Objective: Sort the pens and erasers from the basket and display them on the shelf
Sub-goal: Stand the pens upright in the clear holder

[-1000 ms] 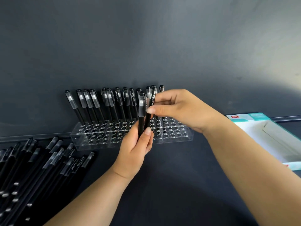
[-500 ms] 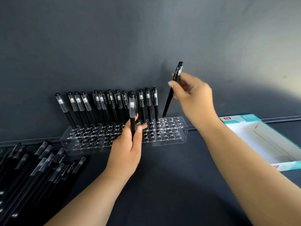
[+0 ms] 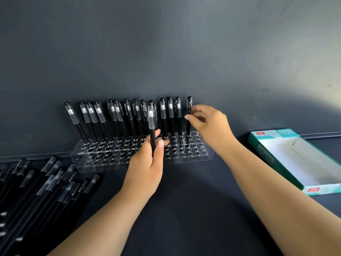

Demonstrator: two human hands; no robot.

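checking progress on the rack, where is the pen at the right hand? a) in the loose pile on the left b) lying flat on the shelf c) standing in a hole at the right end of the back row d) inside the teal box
c: the pen stands upright in the rack, rightmost of the back row, with the right hand at its upper part.

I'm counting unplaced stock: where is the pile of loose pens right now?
In the head view, the loose pens lie flat at the lower left, in front of the clear holder's left end and left of the left hand.
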